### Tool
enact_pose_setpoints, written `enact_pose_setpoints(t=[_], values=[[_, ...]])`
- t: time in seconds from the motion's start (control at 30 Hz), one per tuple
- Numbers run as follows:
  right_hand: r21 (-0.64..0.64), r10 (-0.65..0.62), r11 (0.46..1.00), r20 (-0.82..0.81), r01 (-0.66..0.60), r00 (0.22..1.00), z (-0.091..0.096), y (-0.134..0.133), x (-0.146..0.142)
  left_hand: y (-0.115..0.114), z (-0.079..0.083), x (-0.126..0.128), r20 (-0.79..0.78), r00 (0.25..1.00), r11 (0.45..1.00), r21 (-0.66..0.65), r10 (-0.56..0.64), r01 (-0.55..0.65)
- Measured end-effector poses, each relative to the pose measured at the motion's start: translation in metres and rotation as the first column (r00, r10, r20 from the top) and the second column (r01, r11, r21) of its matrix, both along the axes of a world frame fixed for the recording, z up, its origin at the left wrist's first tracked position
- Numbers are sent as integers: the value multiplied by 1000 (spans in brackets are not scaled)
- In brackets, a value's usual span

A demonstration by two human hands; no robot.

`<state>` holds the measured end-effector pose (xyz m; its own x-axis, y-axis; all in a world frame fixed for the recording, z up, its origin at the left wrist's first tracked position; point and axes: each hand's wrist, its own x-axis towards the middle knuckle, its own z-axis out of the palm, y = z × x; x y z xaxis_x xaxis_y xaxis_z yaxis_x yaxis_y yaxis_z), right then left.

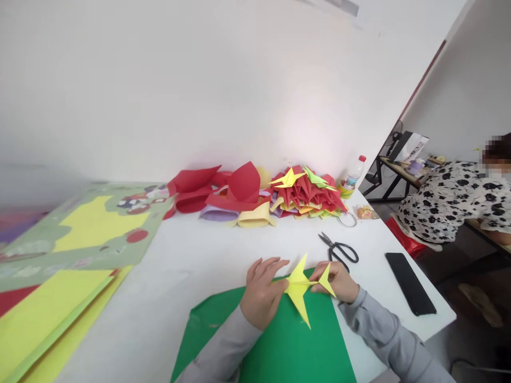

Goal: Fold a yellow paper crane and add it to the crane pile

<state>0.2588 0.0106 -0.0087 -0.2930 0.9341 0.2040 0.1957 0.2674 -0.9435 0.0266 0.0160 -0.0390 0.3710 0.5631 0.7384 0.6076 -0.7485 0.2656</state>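
Between the two hands, just above a green paper sheet [279,346], sits a yellow origami figure [298,287] with long pointed flaps. The left hand [261,292] has its fingertips closed on the figure's near-side edge, thumb tucked under and hidden. The right hand [338,282] pinches the pointed flap that sticks out toward it. Both hands are clamped on the paper rather than lying flat.

The figure looks very light and thin. Its creases give it some stiffness along the folds, but the pointed tips would bend or crumple under a hard squeeze, and the smooth paper could slip from a loose pinch. The layered middle, where several folds meet, seems the firmest place to hold; the tips take only a gentle grip.

Beyond the right hand lie black scissors [339,250], and farther out to its side a black phone [410,283]. Well beyond both hands, against the wall, is a pile of folded paper figures [303,194] in red, yellow and green, with a plastic bottle [353,175] beside it. Yellow paper sheets [51,314] lie far out past the left hand. Another person [451,202] sits off to the right.
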Motion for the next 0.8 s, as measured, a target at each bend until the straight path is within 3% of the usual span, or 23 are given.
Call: enact_pose_setpoints(t=[0.1, 0.2, 0.3, 0.43, 0.8], values=[[41, -70, 997, -21, 71, 997, -2, 3, -7, 3, -2, -5, 8, 1000, 1000, 29, 8, -8], [54, -194, 979, -71, 198, 978, -2, 5, -8, 6, -1, -11, 114, 988, 989, 92, 105, -116], [56, -368, 924, -148, 379, 918, 2, 9, -8, 9, 2, -14, 242, 946, 969, 63, 216, -238], [60, -509, 845, -211, 531, 834, 18, 21, -13, 14, 1, -12, 295, 914, 955, 17, 279, -297], [194, -688, 644, -275, 740, 672, 66, 118, -48, 34, -15, -13, 301, 907, 954, -38, 294, -297]])
